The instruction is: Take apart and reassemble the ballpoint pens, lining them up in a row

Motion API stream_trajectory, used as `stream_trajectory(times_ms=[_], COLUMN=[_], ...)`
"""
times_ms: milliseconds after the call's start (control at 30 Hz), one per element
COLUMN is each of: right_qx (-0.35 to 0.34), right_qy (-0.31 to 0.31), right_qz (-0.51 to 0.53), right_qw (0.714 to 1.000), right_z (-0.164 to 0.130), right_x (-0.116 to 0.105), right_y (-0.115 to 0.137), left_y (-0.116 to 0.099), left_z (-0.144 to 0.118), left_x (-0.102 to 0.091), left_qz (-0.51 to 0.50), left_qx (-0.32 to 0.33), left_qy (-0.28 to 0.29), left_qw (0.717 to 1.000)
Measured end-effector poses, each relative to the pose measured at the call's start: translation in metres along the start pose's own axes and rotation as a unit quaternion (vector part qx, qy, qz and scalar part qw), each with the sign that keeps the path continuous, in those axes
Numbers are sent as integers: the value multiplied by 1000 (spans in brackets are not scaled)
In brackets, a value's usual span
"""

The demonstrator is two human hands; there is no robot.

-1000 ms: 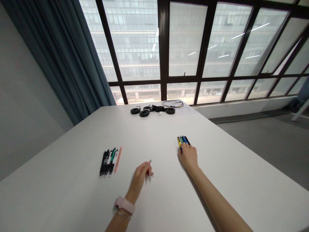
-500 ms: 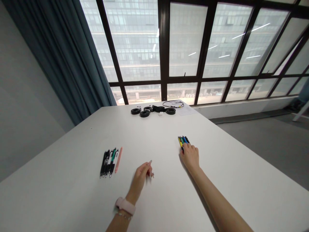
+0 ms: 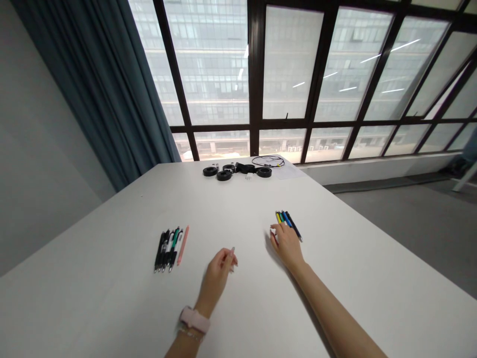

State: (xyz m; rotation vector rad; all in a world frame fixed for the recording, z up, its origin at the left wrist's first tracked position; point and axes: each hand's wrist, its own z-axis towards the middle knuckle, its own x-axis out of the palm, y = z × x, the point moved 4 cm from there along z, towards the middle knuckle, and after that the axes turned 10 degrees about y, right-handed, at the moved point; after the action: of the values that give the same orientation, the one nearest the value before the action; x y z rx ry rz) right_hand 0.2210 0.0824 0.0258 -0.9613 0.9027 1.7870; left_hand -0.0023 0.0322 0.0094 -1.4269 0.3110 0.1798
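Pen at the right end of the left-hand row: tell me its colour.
Pink, seen in the head view.

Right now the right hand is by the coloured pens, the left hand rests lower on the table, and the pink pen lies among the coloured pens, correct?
Not quite. The pink pen lies beside the black pens on the left, not among the coloured pens by the right hand. The head view shows it; the left hand is as you said.

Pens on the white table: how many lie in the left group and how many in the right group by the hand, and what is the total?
Left group of dark pens with green-and-white barrels: about 5, packed too tight to be sure
Pink pen beside them: 1
Right group of yellow, green, blue and dark pens just beyond the right hand: about 4
Total: about 10
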Motion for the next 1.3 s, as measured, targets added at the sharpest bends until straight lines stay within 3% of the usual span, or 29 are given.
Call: stream_trajectory(times_ms=[100, 167, 233, 333, 400, 467, 767, 1300], right_qx=[-4, -10, -18, -22, -21, -20, -11, -21], right_qy=[-11, -15, -14, -8, -4, -3, -4, 2], right_qz=[-1, 0, 2, 5, 7, 6, 2, 26], right_qw=[1000, 1000, 1000, 1000, 1000, 1000, 1000, 999], right_z=[-1, -2, -3, -4, -5, -5, -5, -6], right_x=[0, 0, 0, -2, -2, -2, -3, -2], right_y=[-3, -6, -7, -10, -11, -12, -9, -7], left_y=[-3, -5, -10, -7, -2, 5, 19, 21], left_z=[-5, -8, -11, -17, -20, -22, -17, -12], left_x=[-18, -37, -56, -83, -91, -94, -99, -99], left_qz=[147, 265, 378, 500, 548, 574, 600, 627], left_qx=[-8, -7, 30, -33, -75, -106, -135, -100], left_qy=[-56, -106, -157, -250, -258, -246, -223, -206], left_qw=[987, 959, 912, 828, 792, 774, 756, 744])
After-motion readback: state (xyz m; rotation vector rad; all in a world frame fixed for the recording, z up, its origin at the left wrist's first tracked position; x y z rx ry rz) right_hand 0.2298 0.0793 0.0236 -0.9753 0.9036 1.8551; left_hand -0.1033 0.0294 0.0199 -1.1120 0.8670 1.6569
